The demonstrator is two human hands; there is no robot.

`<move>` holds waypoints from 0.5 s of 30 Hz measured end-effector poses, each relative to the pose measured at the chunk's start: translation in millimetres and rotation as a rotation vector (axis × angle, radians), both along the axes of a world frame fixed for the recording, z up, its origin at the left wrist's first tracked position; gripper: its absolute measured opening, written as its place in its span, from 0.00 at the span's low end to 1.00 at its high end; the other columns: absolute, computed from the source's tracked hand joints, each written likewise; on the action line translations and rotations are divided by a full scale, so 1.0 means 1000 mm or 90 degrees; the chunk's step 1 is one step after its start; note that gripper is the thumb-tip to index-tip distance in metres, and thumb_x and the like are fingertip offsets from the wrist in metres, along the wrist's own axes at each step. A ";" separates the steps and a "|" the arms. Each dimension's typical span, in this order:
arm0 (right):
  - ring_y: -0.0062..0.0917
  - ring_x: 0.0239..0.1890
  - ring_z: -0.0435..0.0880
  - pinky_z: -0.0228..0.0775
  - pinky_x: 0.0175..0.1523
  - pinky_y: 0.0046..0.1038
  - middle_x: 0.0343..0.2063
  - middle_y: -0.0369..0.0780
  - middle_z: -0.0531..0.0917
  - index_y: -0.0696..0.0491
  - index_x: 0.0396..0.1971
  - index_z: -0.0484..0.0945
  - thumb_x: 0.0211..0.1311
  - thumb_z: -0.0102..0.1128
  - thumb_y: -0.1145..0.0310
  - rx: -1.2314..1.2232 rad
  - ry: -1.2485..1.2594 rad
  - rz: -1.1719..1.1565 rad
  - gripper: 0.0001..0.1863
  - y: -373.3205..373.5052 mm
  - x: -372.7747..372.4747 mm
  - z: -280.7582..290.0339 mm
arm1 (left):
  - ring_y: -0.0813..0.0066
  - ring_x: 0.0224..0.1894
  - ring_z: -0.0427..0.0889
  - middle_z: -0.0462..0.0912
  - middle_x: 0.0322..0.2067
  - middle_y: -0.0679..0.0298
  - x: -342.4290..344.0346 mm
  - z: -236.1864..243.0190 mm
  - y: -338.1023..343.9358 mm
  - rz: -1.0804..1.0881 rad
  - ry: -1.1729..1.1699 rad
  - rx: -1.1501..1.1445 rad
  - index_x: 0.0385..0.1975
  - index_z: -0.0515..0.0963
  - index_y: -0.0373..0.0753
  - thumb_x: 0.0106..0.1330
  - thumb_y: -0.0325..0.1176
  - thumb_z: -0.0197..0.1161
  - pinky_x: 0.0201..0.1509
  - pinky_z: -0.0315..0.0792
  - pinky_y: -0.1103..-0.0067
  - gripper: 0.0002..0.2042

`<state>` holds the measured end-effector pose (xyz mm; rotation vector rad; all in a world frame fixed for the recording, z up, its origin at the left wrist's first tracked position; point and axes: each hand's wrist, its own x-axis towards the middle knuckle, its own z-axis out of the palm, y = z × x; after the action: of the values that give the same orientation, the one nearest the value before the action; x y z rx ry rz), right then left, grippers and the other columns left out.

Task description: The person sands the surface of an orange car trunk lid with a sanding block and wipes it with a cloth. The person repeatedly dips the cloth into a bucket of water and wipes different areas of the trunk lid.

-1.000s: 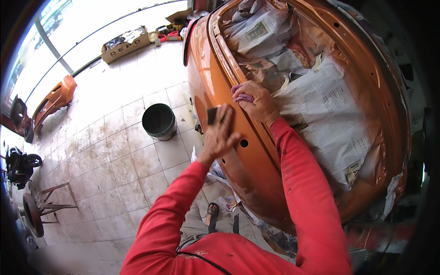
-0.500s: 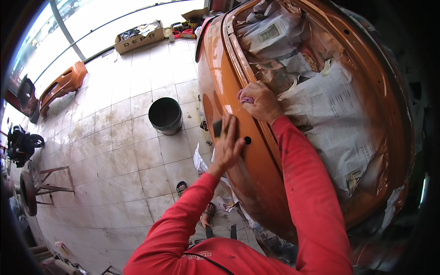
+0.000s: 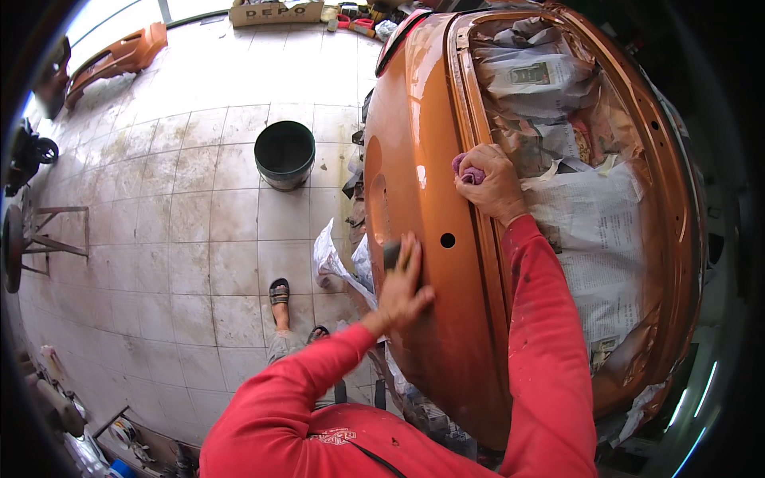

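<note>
My left hand (image 3: pixel 405 285), slightly blurred, presses a small dark pad (image 3: pixel 391 254) flat against the glossy orange car body panel (image 3: pixel 414 350), left of and below a round black hole (image 3: pixel 447 240). Farther up, my right hand (image 3: pixel 491 190) grips a crumpled purple cloth (image 3: pixel 470 166) on the raised rim of the opening beside the panel. Crumpled newspaper masking (image 3: pixel 594 255) fills that opening to the right. Part of the pad is hidden under my left fingers.
A dark bucket (image 3: pixel 284 159) stands on the tiled floor (image 3: pixel 183 223) left of the car. An orange bumper (image 3: pixel 119 60), cardboard box (image 3: pixel 275 13), metal stand (image 3: pixel 56 239) and tire (image 3: pixel 12 247) lie around it. Loose masking sheets (image 3: pixel 339 263) hang by my feet.
My left hand has slid down along the panel, from above the hole's level to below it. The view has shifted, and one foot now stands farther out on the tiles.
</note>
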<state>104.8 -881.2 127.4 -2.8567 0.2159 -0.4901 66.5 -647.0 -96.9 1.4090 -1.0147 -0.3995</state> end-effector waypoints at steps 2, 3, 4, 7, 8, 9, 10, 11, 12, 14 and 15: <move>0.36 0.45 0.83 0.75 0.55 0.36 0.35 0.38 0.85 0.52 0.27 0.81 0.48 0.74 0.75 -0.017 0.004 0.007 0.09 -0.002 0.004 0.002 | 0.41 0.83 0.51 0.48 0.83 0.43 0.099 0.019 -0.070 0.099 0.059 -0.014 0.83 0.48 0.35 0.81 0.52 0.51 0.82 0.56 0.62 0.40; 0.37 0.45 0.83 0.76 0.54 0.37 0.35 0.38 0.85 0.52 0.28 0.81 0.47 0.72 0.75 -0.018 0.001 0.016 0.08 -0.001 0.011 0.000 | 0.48 0.82 0.58 0.57 0.80 0.42 0.148 0.018 -0.094 0.105 -0.009 -0.030 0.82 0.49 0.31 0.86 0.45 0.41 0.83 0.55 0.68 0.33; 0.37 0.44 0.83 0.76 0.54 0.37 0.35 0.38 0.85 0.51 0.28 0.82 0.46 0.71 0.75 -0.017 -0.013 0.041 0.08 0.005 0.029 0.000 | 0.46 0.80 0.61 0.58 0.79 0.41 0.200 0.011 -0.106 0.171 -0.148 -0.041 0.81 0.52 0.29 0.86 0.37 0.39 0.82 0.58 0.67 0.29; 0.38 0.44 0.83 0.76 0.54 0.38 0.35 0.38 0.85 0.51 0.28 0.82 0.46 0.71 0.74 -0.020 -0.010 0.037 0.08 0.005 0.031 -0.004 | 0.37 0.78 0.61 0.54 0.80 0.39 0.177 0.008 -0.111 0.242 -0.253 -0.010 0.80 0.55 0.31 0.84 0.44 0.46 0.76 0.67 0.59 0.32; 0.38 0.44 0.83 0.76 0.54 0.38 0.35 0.37 0.85 0.51 0.28 0.82 0.46 0.71 0.74 -0.024 -0.005 0.031 0.08 0.001 0.027 -0.006 | 0.36 0.80 0.56 0.47 0.82 0.40 0.128 0.004 -0.098 0.174 -0.072 -0.021 0.84 0.45 0.36 0.82 0.57 0.46 0.78 0.65 0.58 0.41; 0.38 0.44 0.83 0.76 0.54 0.38 0.35 0.37 0.85 0.51 0.28 0.81 0.46 0.71 0.74 -0.035 0.008 -0.003 0.08 -0.012 0.000 -0.006 | 0.35 0.83 0.50 0.42 0.84 0.42 0.064 0.039 -0.067 0.072 0.067 0.021 0.85 0.42 0.37 0.77 0.67 0.47 0.79 0.60 0.53 0.48; 0.38 0.44 0.83 0.76 0.53 0.38 0.35 0.37 0.85 0.51 0.28 0.81 0.46 0.71 0.74 -0.040 0.004 -0.001 0.08 -0.010 0.000 -0.002 | 0.37 0.84 0.45 0.39 0.84 0.42 0.018 0.034 -0.036 0.056 0.029 -0.031 0.85 0.42 0.37 0.73 0.72 0.50 0.79 0.56 0.46 0.53; 0.38 0.44 0.83 0.76 0.53 0.38 0.35 0.37 0.85 0.51 0.28 0.81 0.46 0.71 0.75 -0.034 0.004 -0.006 0.08 -0.010 -0.001 0.000 | 0.37 0.85 0.42 0.39 0.84 0.41 -0.033 0.034 0.006 0.005 0.016 -0.016 0.85 0.43 0.37 0.73 0.71 0.51 0.81 0.52 0.47 0.53; 0.38 0.44 0.83 0.76 0.53 0.37 0.34 0.37 0.85 0.51 0.28 0.81 0.46 0.71 0.75 -0.023 0.001 0.002 0.08 -0.005 0.007 -0.001 | 0.38 0.85 0.42 0.41 0.83 0.39 -0.077 0.012 0.037 0.008 -0.100 -0.046 0.84 0.45 0.37 0.72 0.71 0.53 0.83 0.52 0.52 0.53; 0.38 0.44 0.83 0.76 0.53 0.37 0.34 0.37 0.85 0.51 0.27 0.81 0.46 0.71 0.75 -0.019 -0.001 0.003 0.08 -0.006 0.010 -0.002 | 0.39 0.85 0.43 0.45 0.83 0.39 -0.081 0.002 0.051 -0.049 -0.101 -0.045 0.84 0.49 0.37 0.73 0.67 0.56 0.84 0.51 0.55 0.50; 0.38 0.44 0.83 0.76 0.53 0.37 0.34 0.37 0.85 0.51 0.27 0.81 0.46 0.71 0.75 -0.021 -0.006 0.009 0.08 -0.003 0.013 -0.003 | 0.38 0.85 0.43 0.45 0.83 0.39 -0.051 -0.002 0.033 -0.040 -0.105 -0.064 0.84 0.50 0.37 0.74 0.66 0.56 0.84 0.50 0.56 0.49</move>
<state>118.2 -884.6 124.9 -2.8858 0.1884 -0.5091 15.0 -613.8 -98.4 1.3376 -1.1992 -0.2768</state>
